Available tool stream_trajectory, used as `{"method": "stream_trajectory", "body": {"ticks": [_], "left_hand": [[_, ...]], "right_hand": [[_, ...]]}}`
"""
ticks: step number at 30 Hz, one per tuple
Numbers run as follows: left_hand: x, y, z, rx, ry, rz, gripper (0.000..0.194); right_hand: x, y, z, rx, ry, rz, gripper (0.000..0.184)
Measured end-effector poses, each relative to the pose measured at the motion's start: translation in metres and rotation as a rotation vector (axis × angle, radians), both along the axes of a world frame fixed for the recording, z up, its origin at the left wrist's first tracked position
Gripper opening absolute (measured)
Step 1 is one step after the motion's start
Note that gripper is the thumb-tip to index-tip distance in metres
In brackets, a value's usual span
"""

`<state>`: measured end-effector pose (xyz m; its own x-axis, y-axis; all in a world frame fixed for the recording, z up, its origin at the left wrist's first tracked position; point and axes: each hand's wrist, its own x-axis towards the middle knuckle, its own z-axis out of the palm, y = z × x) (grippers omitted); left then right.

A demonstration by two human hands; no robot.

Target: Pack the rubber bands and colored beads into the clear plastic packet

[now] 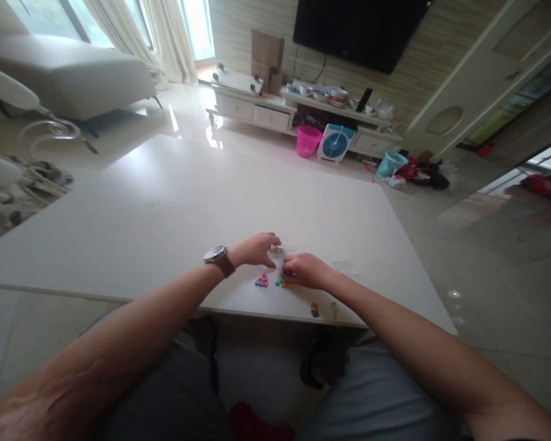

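My left hand [262,248] is curled round a small clear plastic container [278,253] standing near the front edge of the white table [188,202]. Right beside it, my right hand [303,269] has its fingers pinched together; whatever they hold is hidden. Just under those fingers lies a little pile of green and orange pieces [281,281]. A second pile, of pink, blue and orange pieces [261,280], rests below my left hand. Behind my right wrist a clear flat lid-like piece [344,267] lies on the tabletop.
Near the front edge are a small yellow and blue cartoon figure [314,310] and a small pale object [334,309]. Across the floor stand a pink basket [308,141], a blue and white box fan [335,143] and a light blue basket [391,165]. White chairs are at the left.
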<state>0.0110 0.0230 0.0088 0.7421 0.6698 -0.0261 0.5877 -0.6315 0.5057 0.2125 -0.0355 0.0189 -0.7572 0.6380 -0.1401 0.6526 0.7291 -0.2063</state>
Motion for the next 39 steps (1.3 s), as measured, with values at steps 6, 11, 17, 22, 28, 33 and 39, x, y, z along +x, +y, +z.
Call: {"method": "stream_trajectory", "body": {"ticks": [6, 11, 17, 22, 28, 33, 39], "left_hand": [[-0.001, 0.0, -0.001, -0.001, -0.007, 0.002, 0.049], [-0.001, -0.001, 0.001, -0.003, -0.019, -0.02, 0.044], [0.0, -0.001, 0.003, -0.018, -0.007, -0.008, 0.046], [0.0, -0.002, 0.004, -0.009, -0.01, -0.021, 0.045], [0.0, -0.001, 0.003, 0.002, -0.041, -0.047, 0.044], [0.0, -0.001, 0.001, 0.001, -0.051, -0.053, 0.043], [-0.001, 0.0, -0.001, 0.001, -0.026, -0.05, 0.046]], "right_hand": [[0.0, 0.004, -0.004, 0.007, 0.055, 0.039, 0.012], [0.012, 0.011, 0.007, -0.012, 0.29, 0.01, 0.009], [0.029, 0.026, 0.007, 0.05, 0.344, -0.178, 0.008], [0.027, 0.026, -0.001, 0.063, 0.25, -0.225, 0.01], [0.02, 0.025, -0.007, 0.067, 0.158, -0.278, 0.012], [0.022, 0.031, -0.011, 0.012, 0.203, -0.296, 0.014], [0.032, 0.031, -0.004, 0.014, 0.281, -0.256, 0.013]]}}
